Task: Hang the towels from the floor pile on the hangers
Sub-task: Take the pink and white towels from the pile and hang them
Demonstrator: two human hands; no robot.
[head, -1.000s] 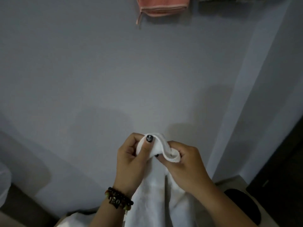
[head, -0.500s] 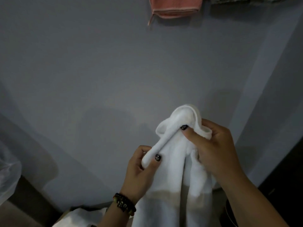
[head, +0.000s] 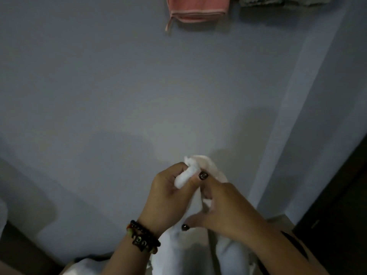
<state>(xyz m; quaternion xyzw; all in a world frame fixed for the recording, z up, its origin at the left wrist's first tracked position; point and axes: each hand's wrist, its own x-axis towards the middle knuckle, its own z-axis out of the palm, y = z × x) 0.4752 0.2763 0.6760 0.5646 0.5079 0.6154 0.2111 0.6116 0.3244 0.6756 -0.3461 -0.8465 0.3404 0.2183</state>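
Above us a pink towel (head: 198, 8) and a grey one (head: 282, 1) already hang at the top edge against the smooth grey wall (head: 119, 86); their hangers are out of view. We judge the task part done. The white towel (head: 200, 165) is in front of us at chest level, soft, thick and bunched, its length drooping between our arms. Our left hand (head: 168, 195) pinches its top fold, thumb over fingers. Our right hand (head: 222, 207) curls round the cloth beside it. More white cloth (head: 83, 266) lies low on the left, so some hanging remains.
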